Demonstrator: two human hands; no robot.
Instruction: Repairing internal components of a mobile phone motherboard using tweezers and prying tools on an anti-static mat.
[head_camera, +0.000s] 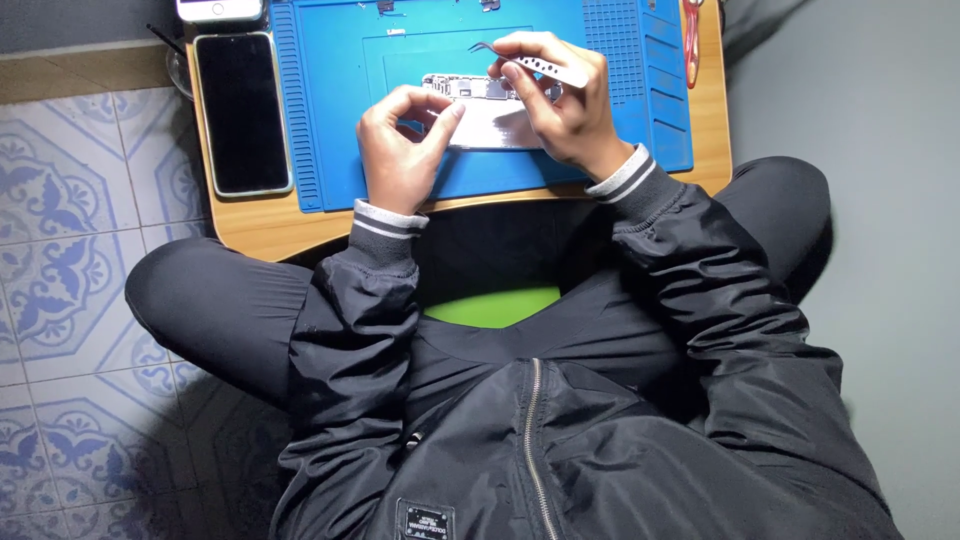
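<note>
Black jacket (560, 450) fills lower frame, person seated cross-legged. Upper centre: small wooden worktop (260, 225) carrying blue mat (340, 90). On mat, opened phone (490, 115), circuit board along its top edge. Left hand (400, 145) pinches phone's left edge. Right hand (560, 100) grips metal tweezers (530, 62), tips pointing left. Dark phone (242, 112) lies upper left. Judgement: keep left hand bracing phone, work tweezers slowly, lightly.
</note>
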